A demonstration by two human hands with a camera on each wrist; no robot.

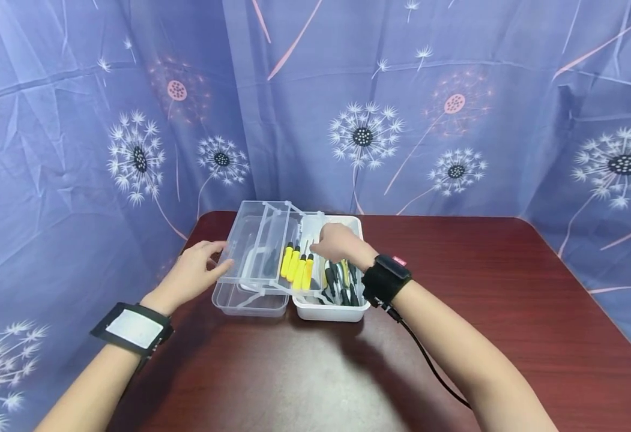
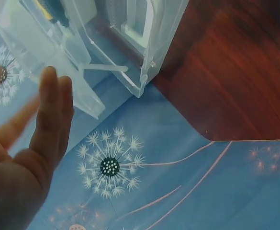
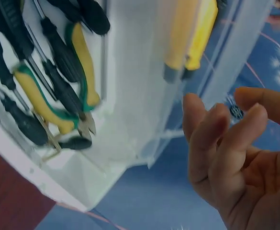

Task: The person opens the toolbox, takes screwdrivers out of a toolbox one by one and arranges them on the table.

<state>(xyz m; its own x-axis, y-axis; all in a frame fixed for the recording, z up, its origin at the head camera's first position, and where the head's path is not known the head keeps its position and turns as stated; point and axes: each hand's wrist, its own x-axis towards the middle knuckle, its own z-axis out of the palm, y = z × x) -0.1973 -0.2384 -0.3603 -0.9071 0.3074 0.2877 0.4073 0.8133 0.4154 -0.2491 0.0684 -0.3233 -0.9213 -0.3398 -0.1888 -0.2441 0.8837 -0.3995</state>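
Left hand [image 1: 193,276]: released, fingers straight and spread, holding nothing. Its fingertips lie at the left edge of the clear tray [image 1: 261,252], which stands swung out and raised over the clear lid [image 1: 247,300] of the toolbox [image 1: 331,309]; whether they actually touch the plastic cannot be told. In the left wrist view the fingers [image 2: 51,103] stand just beside the tray's corner.

Right hand [image 1: 339,241]: over the white toolbox, fingers loosely curled, grasping nothing; the right wrist view shows its fingers [image 3: 216,139] apart from the tools. Just left of this hand, four yellow-handled screwdrivers [image 1: 297,269] lie side by side in the tray. Directly below the hand and toward the wrist, black-handled screwdrivers [image 1: 342,282] and pliers [image 3: 77,57] with yellow-green grips lie in the toolbox.

The toolbox sits on a dark red table [image 1: 455,300], near its far left part. A black band with a cable circles the right wrist.
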